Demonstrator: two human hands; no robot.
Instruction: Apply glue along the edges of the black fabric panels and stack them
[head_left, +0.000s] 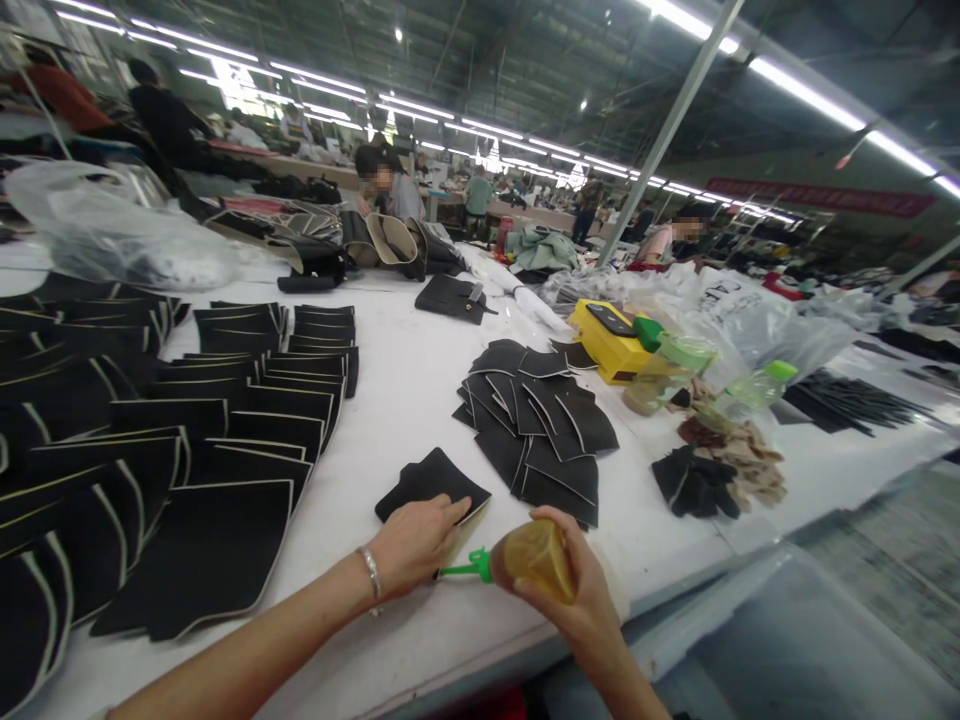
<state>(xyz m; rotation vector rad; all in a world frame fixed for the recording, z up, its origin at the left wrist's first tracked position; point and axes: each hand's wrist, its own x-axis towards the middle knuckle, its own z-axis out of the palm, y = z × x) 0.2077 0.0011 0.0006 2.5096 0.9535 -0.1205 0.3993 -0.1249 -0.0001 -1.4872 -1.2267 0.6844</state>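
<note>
My right hand (577, 570) grips a clear squeeze bottle (534, 560) of amber liquid, tipped on its side. Its green nozzle (466, 569) points left, the tip close to the table just below my left hand. Fingers stretched, my left hand (420, 540) lies flat on a single black panel (427, 478) with a pale edge. To the right of that panel is a loose heap of black panels (525, 400). Long overlapping rows of larger black panels (232, 530) spread across the left of the white table (390, 375).
Beyond the heap stand a yellow box (611, 345) with a phone on top and plastic bottles (750, 390) with green caps. Cloth scraps (724, 475) lie at the right. A translucent bin (780, 640) sits below the table edge. Several people work farther back.
</note>
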